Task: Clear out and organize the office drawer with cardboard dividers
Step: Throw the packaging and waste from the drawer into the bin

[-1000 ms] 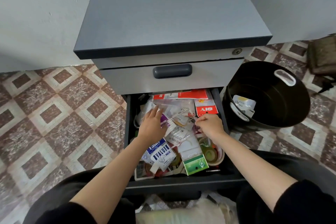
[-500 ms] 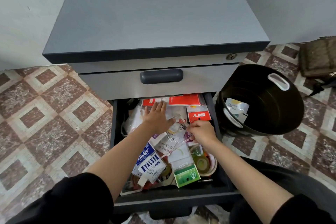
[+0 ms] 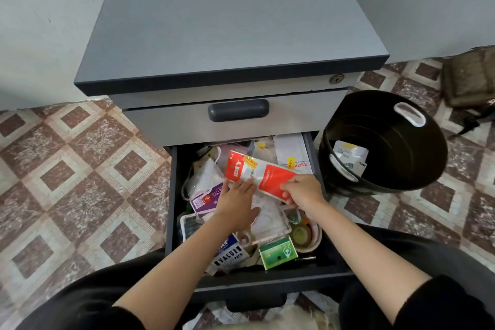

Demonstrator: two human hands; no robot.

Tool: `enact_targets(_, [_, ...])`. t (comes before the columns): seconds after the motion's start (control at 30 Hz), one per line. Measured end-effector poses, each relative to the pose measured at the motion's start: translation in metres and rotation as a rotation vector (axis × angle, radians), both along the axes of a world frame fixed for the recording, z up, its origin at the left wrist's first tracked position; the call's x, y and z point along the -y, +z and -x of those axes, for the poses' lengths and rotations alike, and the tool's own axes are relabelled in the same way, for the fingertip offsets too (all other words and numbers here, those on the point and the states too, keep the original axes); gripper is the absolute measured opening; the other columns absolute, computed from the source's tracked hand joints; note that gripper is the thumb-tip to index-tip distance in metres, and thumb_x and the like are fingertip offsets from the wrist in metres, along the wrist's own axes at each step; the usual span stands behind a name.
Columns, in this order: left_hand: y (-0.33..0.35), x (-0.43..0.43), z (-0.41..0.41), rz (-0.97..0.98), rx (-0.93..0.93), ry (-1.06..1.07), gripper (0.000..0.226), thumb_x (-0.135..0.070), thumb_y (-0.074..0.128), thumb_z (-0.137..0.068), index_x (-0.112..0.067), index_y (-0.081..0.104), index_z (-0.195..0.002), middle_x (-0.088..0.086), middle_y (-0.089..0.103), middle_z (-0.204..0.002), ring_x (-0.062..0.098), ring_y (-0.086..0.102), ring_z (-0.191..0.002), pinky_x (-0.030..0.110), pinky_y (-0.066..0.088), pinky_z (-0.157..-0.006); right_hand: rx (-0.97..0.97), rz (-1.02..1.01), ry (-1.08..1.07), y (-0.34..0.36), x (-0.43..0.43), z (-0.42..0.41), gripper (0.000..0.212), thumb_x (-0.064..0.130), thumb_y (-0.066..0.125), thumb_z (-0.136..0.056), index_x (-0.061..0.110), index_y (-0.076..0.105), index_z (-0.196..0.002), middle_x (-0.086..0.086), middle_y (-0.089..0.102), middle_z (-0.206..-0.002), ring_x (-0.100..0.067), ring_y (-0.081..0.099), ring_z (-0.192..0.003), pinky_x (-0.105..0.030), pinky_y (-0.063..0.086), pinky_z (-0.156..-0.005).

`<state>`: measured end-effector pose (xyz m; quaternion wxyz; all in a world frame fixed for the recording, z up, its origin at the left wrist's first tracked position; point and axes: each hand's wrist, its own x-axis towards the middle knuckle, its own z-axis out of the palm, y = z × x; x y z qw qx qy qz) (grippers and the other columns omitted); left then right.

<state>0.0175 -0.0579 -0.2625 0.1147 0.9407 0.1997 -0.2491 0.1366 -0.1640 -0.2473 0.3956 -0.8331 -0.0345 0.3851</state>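
Much of the drawer (image 3: 171, 195) clutter is hidden under both forearms; small print on the green box (image 3: 278, 252) cannot be read.

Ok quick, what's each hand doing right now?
Left hand: open, fingers spread flat on the red-and-white plastic stationery packet.
Right hand: closed, pinching that packet's near corner.

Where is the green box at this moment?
In the head view the green box lies in the open drawer, near its front right corner, beside the tape roll and right of the VALUE pack.
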Motion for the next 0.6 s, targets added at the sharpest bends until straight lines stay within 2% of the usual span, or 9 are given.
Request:
enact_targets(0.03, [0.0, 0.002, 0.004, -0.003, -0.001, -0.015, 0.065, -0.044, 0.036, -0.098, -0.02, 0.006, -0.151, -0.003, 0.004, -0.158, 0.017, 0.003, -0.146, 0.046, -0.005, -0.117, 0.076, 0.03, 0.023, 0.0, 0.0, 0.0, 0.017, 0.005, 0.06, -0.084, 0.005, 0.065, -0.069, -0.009, 0.063, -0.065, -0.018, 0.056, -0.054, -0.03, 0.051, -0.054])
enact_targets(0.1, [0.002, 0.005, 0.012, 0.014, 0.031, -0.034, 0.062, -0.041, 0.037, -0.098, -0.021, 0.011, -0.15, -0.005, 0.006, -0.158, 0.016, 0.004, -0.146, 0.044, -0.006, -0.117, 0.25, 0.08, 0.094, 0.001, 0.001, -0.001, 0.015, 0.008, 0.057, -0.083, 0.002, 0.069, -0.076, -0.01, 0.068, -0.077, -0.023, 0.062, -0.071, -0.033, 0.052, -0.067])
enact_targets(0.2, [0.011, 0.006, 0.019, 0.106, 0.19, 0.027, 0.056, -0.033, 0.045, -0.096, -0.021, 0.025, -0.148, -0.005, 0.017, -0.156, 0.013, 0.013, -0.144, 0.035, 0.0, -0.117, 0.446, 0.134, 0.278, 0.009, -0.001, 0.0, 0.014, 0.016, 0.056, -0.086, 0.01, 0.068, -0.09, -0.005, 0.065, -0.102, -0.021, 0.059, -0.095, -0.033, 0.049, -0.079])
enact_targets(0.3, [0.02, 0.006, 0.025, 0.182, 0.363, 0.16, 0.046, -0.022, 0.051, -0.094, -0.018, 0.043, -0.139, -0.003, 0.029, -0.152, 0.016, 0.027, -0.139, 0.03, 0.025, -0.111, 0.486, 0.211, 0.492, 0.012, -0.004, 0.002, 0.027, 0.022, 0.055, -0.089, 0.018, 0.058, -0.116, -0.004, 0.053, -0.123, -0.025, 0.045, -0.116, -0.035, 0.039, -0.094])
enact_targets(0.37, [0.021, 0.003, 0.03, 0.206, 0.437, 0.245, 0.041, -0.019, 0.053, -0.092, -0.016, 0.049, -0.133, -0.001, 0.035, -0.148, 0.019, 0.032, -0.135, 0.029, 0.033, -0.105, 0.437, 0.241, 0.517, 0.009, -0.004, 0.005, 0.035, 0.025, 0.056, -0.089, 0.019, 0.052, -0.123, -0.004, 0.053, -0.126, -0.026, 0.044, -0.118, -0.037, 0.039, -0.097])
enact_targets(0.43, [0.021, -0.002, 0.035, 0.212, 0.507, 0.318, 0.036, -0.018, 0.055, -0.092, -0.013, 0.054, -0.127, 0.002, 0.044, -0.14, 0.019, 0.04, -0.128, 0.025, 0.035, -0.1, 0.412, 0.245, 0.502, 0.007, -0.003, 0.009, 0.037, 0.027, 0.058, -0.088, 0.016, 0.052, -0.122, -0.006, 0.057, -0.122, -0.026, 0.05, -0.114, -0.04, 0.044, -0.094])
enact_targets(0.5, [0.02, -0.01, 0.04, 0.216, 0.574, 0.392, 0.029, -0.019, 0.056, -0.092, -0.01, 0.059, -0.119, 0.003, 0.053, -0.128, 0.02, 0.048, -0.117, 0.02, 0.036, -0.092, 0.417, 0.26, 0.498, 0.009, -0.001, 0.013, 0.032, 0.022, 0.057, -0.088, 0.013, 0.052, -0.118, -0.007, 0.061, -0.114, -0.026, 0.055, -0.107, -0.036, 0.048, -0.084])
enact_targets(0.6, [0.024, -0.022, 0.05, 0.232, 0.544, 0.46, 0.031, -0.031, 0.058, -0.091, -0.011, 0.062, -0.114, 0.003, 0.057, -0.116, 0.018, 0.052, -0.103, 0.019, 0.036, -0.082, 0.396, 0.268, 0.481, 0.012, 0.002, 0.016, 0.025, 0.013, 0.056, -0.089, 0.01, 0.052, -0.113, -0.007, 0.063, -0.104, -0.024, 0.059, -0.095, -0.031, 0.046, -0.069])
